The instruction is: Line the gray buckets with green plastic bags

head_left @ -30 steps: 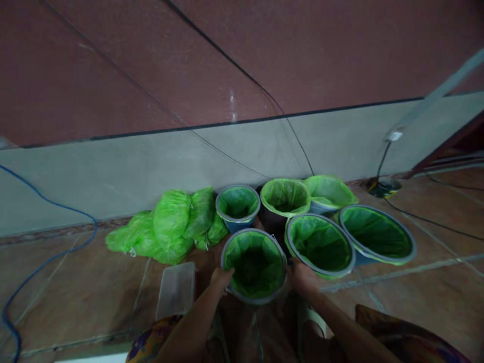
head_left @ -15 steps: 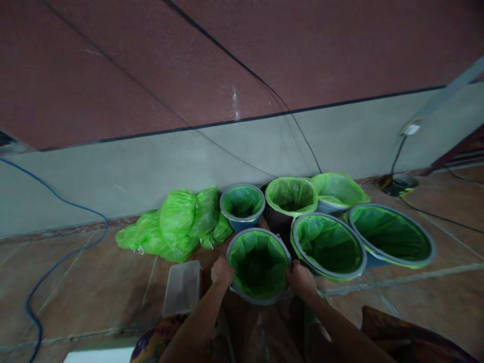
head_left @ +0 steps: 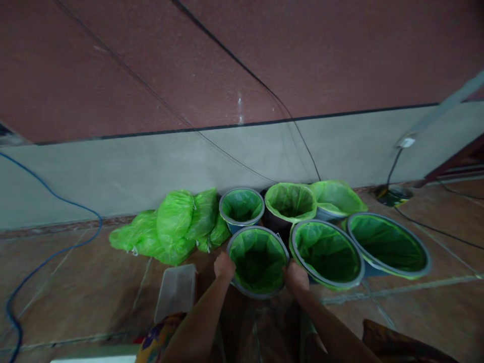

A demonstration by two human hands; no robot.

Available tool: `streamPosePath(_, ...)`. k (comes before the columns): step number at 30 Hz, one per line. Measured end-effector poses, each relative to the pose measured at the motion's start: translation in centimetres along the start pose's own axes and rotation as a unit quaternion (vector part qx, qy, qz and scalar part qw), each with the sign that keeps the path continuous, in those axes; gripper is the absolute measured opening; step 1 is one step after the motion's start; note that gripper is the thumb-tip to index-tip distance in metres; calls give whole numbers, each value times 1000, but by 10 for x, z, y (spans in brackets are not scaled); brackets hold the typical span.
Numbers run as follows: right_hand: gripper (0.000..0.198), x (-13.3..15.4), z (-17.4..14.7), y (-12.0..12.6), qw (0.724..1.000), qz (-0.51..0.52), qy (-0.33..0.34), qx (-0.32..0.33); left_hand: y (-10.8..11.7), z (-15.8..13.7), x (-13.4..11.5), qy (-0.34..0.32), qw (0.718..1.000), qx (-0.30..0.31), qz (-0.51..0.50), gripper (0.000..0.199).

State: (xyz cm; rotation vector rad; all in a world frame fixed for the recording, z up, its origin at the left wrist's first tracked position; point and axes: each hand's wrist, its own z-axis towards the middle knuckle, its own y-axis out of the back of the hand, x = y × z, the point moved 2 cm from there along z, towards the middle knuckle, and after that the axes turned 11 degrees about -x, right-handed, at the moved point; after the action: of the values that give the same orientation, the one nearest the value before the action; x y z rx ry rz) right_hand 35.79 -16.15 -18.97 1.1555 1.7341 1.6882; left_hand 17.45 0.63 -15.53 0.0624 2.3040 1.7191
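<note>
1. The left hand [head_left: 224,266] is gripping the left side of the rim of a bin [head_left: 258,262] lined with a green bag, its fingers curled closed over the grey edge.
2. The right hand [head_left: 295,277] is gripping the same bin on the opposite, right side, its fingers likewise folded shut against the rim; the fingertips themselves are hiding behind the edge.
3. The bin is sitting between the two hands, low to the tiled floor [head_left: 83,292] and just in front of the person's knees, its open mouth facing up.
4. Just beyond the left fingers, a smaller blue lined bin [head_left: 241,207] is standing against the wall [head_left: 113,171].
5. Just right of the right fingers, a wider lined bin [head_left: 327,253] is touching or nearly touching the held one, and past it a still larger lined bin [head_left: 388,244] is standing.
6. Behind those, further from the fingers, a dark bin with a pale green liner [head_left: 291,203] and another liner-covered bin [head_left: 336,199] are lining the wall.
7. To the left of the left hand, a clear plastic container [head_left: 176,292] is lying on the floor, and beyond it a heap of filled green bags [head_left: 172,227] is resting against the wall.
8. A blue cable [head_left: 49,252] is curving over the floor far to the left.
</note>
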Motion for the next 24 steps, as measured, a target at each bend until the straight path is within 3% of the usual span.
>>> streamPosePath(15,26,1,11,5,1000,24,-7,-16,2,-2,-7,33,999,14,-23,28)
streamPosePath(18,32,-5,8,9,999,40,-4,-28,5,-5,-8,39,999,20,-27,36)
streamPosePath(21,40,-24,-5,3,991,108,-54,-57,9,-8,-9,34,999,16,-29,48)
streamPosePath(24,39,-54,-26,-17,951,241,-173,-87,8,-9,-9,19,999,20,-30,43)
